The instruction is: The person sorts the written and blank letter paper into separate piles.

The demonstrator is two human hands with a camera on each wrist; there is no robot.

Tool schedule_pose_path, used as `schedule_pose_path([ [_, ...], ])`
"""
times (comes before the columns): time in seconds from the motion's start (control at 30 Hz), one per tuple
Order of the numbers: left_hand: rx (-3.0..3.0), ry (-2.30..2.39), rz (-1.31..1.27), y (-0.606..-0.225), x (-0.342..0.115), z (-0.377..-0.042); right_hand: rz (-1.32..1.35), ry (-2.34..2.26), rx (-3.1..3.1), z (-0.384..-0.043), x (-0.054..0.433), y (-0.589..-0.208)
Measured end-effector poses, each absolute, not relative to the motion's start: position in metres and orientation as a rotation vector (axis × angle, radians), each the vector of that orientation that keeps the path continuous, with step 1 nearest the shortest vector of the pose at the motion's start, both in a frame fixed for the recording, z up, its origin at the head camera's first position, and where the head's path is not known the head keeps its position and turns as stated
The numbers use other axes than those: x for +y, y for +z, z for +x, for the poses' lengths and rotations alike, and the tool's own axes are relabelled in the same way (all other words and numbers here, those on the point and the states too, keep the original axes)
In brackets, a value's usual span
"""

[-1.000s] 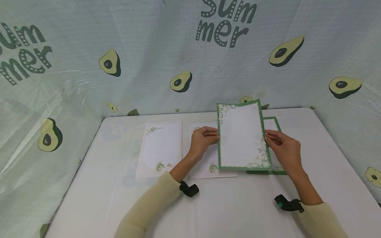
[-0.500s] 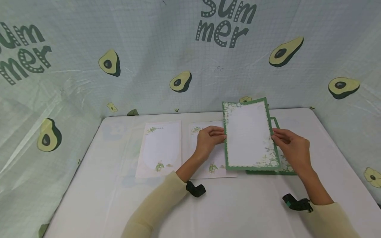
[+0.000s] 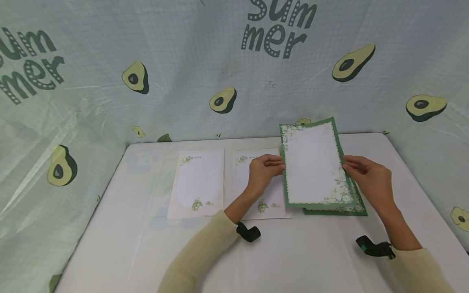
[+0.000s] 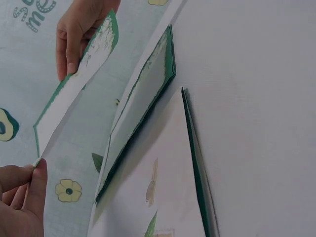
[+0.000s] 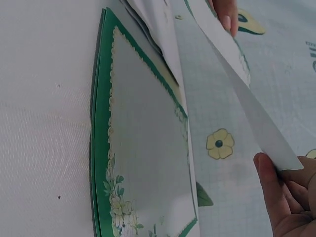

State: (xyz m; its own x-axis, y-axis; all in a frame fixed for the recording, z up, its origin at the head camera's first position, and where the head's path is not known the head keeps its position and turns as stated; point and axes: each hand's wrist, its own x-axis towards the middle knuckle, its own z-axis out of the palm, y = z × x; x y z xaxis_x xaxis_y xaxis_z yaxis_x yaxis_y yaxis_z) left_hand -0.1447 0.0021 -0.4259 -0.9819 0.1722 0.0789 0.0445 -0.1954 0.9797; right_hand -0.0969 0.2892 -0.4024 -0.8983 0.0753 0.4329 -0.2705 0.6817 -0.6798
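Between my two hands is a raised sheet of letter paper (image 3: 311, 167) with a green border and white flowers. My left hand (image 3: 264, 173) pinches its left edge between thumb and fingers. At the opposite edge, my right hand (image 3: 371, 179) pinches it the same way. The left wrist view shows the sheet (image 4: 69, 94) well above the table, slightly bowed. Beneath it lies a stack of matching green-bordered paper (image 5: 148, 138), mostly covered in the head view, where only its lower and right edges show.
Two piles of pale pink-edged letter paper lie to the left: a far-left pile (image 3: 199, 183) and a middle pile (image 3: 239, 175) partly behind my left hand. They rest on a white-covered table (image 3: 300, 252). An avocado-print curtain (image 3: 176, 61) hangs close behind the table.
Both hands have carried the green-bordered sheet to the right, so it now covers more of the matching stack and less of the middle pile. The grips look the same.
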Motion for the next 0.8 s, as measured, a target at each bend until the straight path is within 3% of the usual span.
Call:
schedule_pose_path([
  [0.8, 2.04, 2.373, 0.299, -0.434, 0.02, -0.145, 0.034, 1.333, -2.545, -0.097, 0.307, -0.401],
])
